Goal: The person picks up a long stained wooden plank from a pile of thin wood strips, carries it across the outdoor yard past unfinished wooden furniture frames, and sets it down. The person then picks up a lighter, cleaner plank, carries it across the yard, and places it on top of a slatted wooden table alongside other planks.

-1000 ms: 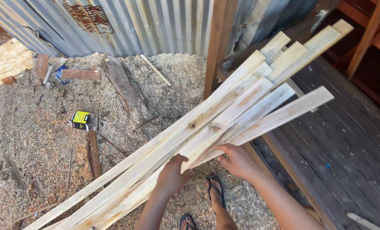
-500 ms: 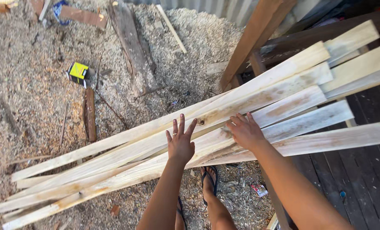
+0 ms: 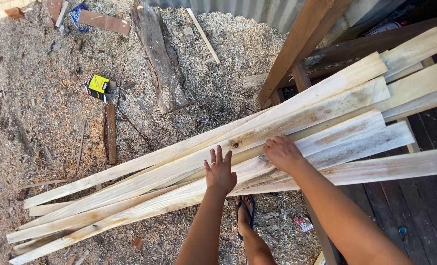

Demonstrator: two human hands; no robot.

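I see pale, rough-sawn planks (image 3: 277, 132) in a loose fanned stack, slanting from sawdust ground up onto dark decking.

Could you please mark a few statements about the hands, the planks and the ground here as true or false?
1. The left hand lies flat on the pale planks. True.
2. The right hand holds a hammer. False: it rests on a plank, fingers curled.
3. Sawdust covers the ground. True.
4. The planks stand upright against a wall. False: they lie slanted, their far ends on a dark deck.
5. A sandalled foot shows below the planks. True.
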